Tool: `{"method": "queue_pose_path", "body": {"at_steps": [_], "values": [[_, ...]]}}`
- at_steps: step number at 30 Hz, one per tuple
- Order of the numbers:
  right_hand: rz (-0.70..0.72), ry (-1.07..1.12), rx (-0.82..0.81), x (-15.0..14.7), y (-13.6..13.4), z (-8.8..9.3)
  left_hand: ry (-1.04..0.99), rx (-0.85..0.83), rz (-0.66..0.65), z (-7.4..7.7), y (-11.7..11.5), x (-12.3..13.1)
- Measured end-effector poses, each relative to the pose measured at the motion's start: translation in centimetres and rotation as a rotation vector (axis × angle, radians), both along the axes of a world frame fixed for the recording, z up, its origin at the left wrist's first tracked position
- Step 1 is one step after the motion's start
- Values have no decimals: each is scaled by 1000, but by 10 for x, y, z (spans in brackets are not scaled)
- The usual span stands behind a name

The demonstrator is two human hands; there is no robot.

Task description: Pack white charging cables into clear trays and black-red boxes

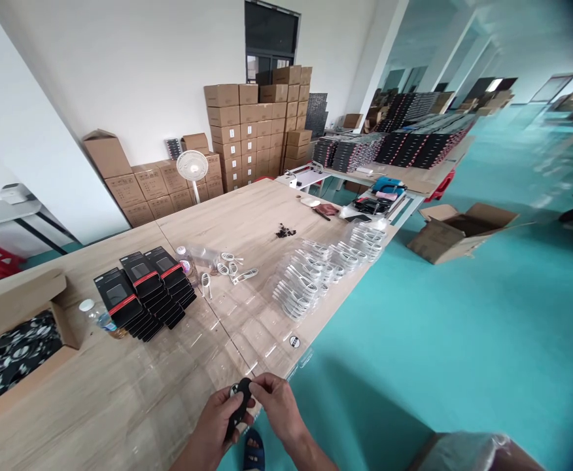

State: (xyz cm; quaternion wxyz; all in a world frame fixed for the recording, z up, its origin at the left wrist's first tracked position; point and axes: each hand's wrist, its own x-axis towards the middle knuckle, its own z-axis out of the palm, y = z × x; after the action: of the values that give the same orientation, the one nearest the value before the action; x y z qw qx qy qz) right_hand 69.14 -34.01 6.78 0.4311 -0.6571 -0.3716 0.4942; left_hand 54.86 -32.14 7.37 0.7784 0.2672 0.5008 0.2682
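Pale wood-grained tabletop (237,212) stretches out before me beside a glossy teal floor (365,333). At its near edge I see both hands together on a small, flat black piece with rounded ends (241,400). The left hand (214,418) is wrapped about its lower part, thumb on the face; the right hand (280,402) pinches the upper end with thumb and fingertips. Its long axis slants, that upper end pointing away from the body and slightly right. Something pale and round shows by the left thumb, too small for me to make out.

Just beyond lie shiny clear plastic trays with moulded rectangular compartments (261,333), a round black-and-white disc (294,341) at their right side. Stacked clear trays (294,315) further along hold coiled white cables (306,284). To the left I find three stacks of black boxes with red bands (142,278), then an open brown cardboard carton (26,297) full of jumbled black-and-white pieces (16,356). Brown cartons (250,131) are piled against the white wall (144,65).
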Motion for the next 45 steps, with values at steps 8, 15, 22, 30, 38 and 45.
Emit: {"method": "queue_pose_path", "body": {"at_steps": [8,15,22,30,38,45], "values": [[-43,-259,-88,25,9,-26,92,-37,98,-10,1,-10],[-20,-609,-134,69,26,-33,123,-74,131,-17,-2,-14],[201,-419,-78,18,17,-22,103,-73,159,-22,-1,-16],[242,-182,-80,-11,13,-28,1,-87,130,-23,-4,-17],[230,-321,-127,7,23,-40,44,-85,175,-33,-4,-28],[259,-682,-139,12,24,-41,56,-75,178,-39,-5,-35]]}}
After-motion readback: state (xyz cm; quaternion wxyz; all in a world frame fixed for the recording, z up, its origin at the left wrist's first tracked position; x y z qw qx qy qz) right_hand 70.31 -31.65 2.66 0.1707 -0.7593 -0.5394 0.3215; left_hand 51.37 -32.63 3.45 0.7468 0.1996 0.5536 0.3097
